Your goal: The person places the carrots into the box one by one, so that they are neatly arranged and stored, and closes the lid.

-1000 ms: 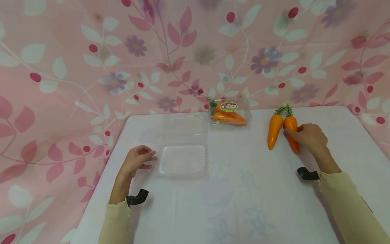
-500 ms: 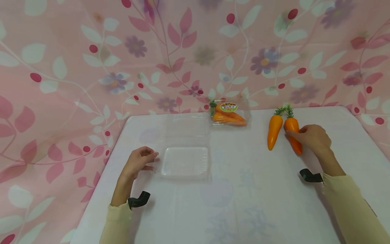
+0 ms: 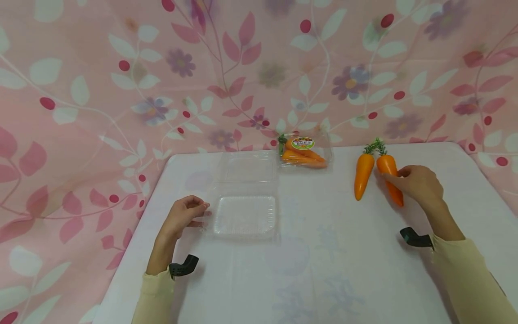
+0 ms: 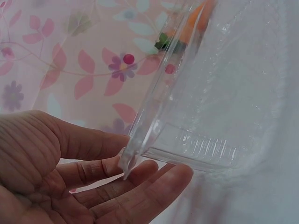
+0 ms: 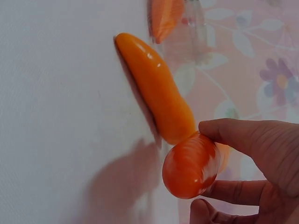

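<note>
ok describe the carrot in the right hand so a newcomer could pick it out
On the white table, find the clear box of carrots at the far edge. Right of it, past a loose carrot that no hand touches, is the held carrot: rightmost of all, set apart by the right hand pinching it.

On the table (image 3: 243, 288), the container (image 3: 244, 216) has the left hand (image 3: 183, 216) at its left edge. Behind, to the right, the box (image 3: 326, 151) has carrots (image 3: 301, 157) inside. Farther right, the left carrot (image 3: 364, 168) lies beside the right carrot (image 3: 387, 166), in the right hand (image 3: 422, 183).
</note>
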`<state>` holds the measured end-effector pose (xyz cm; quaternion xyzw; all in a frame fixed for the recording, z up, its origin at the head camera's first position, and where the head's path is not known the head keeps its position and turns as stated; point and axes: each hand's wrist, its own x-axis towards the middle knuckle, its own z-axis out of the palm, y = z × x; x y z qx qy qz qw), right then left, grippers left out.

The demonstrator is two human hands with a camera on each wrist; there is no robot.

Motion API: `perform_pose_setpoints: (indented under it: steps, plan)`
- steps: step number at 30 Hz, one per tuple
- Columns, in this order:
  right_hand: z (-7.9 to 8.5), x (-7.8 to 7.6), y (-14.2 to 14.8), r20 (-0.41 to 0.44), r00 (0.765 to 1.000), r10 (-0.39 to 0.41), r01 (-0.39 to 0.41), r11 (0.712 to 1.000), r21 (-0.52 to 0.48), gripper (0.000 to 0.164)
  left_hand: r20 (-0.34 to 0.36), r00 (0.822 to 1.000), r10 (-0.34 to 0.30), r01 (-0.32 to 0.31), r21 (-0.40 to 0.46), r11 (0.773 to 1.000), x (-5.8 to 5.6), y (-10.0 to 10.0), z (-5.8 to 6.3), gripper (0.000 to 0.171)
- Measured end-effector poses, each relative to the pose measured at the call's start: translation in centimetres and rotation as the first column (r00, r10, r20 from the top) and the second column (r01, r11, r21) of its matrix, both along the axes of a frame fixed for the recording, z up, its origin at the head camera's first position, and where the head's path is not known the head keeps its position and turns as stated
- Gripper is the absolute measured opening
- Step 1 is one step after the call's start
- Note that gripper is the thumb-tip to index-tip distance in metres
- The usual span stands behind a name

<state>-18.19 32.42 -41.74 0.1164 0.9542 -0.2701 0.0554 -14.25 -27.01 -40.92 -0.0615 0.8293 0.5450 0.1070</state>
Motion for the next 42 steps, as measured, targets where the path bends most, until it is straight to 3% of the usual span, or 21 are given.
perform_pose_setpoints:
  steps: [9, 21, 27, 37, 42]
  plan:
    - [1.6, 0.4, -1.8, -0.006, 0.996, 0.088, -0.088, 0.995, -0.05, 0.082, -0.002, 1.0, -0.014, 0.014, -0.01, 1.0, 0.0, -0.2, -0.1, 0.027]
    - [3.5, 0.2, -6.8, -0.033, 0.976, 0.217, -0.22, 0.967, -0.13, 0.084, 0.011, 1.0, 0.004, -0.004, -0.002, 1.0, -0.1, -0.1, 0.1, 0.027]
    - [4.2, -0.2, -9.9, -0.08, 0.957, 0.281, -0.289, 0.947, -0.138, 0.074, 0.017, 1.0, 0.004, -0.004, 0.007, 1.0, 0.0, 0.0, 0.2, 0.029]
    - [4.5, -0.4, -15.3, -0.119, 0.923, 0.366, -0.383, 0.899, -0.212, 0.068, 0.024, 1.0, 0.004, -0.004, 0.003, 1.0, 0.1, -0.1, 0.3, 0.028]
    - [4.1, -0.5, -17.5, -0.174, 0.895, 0.412, -0.444, 0.861, -0.248, 0.053, 0.018, 1.0, 0.003, -0.004, 0.013, 1.0, 0.1, -0.1, 0.2, 0.027]
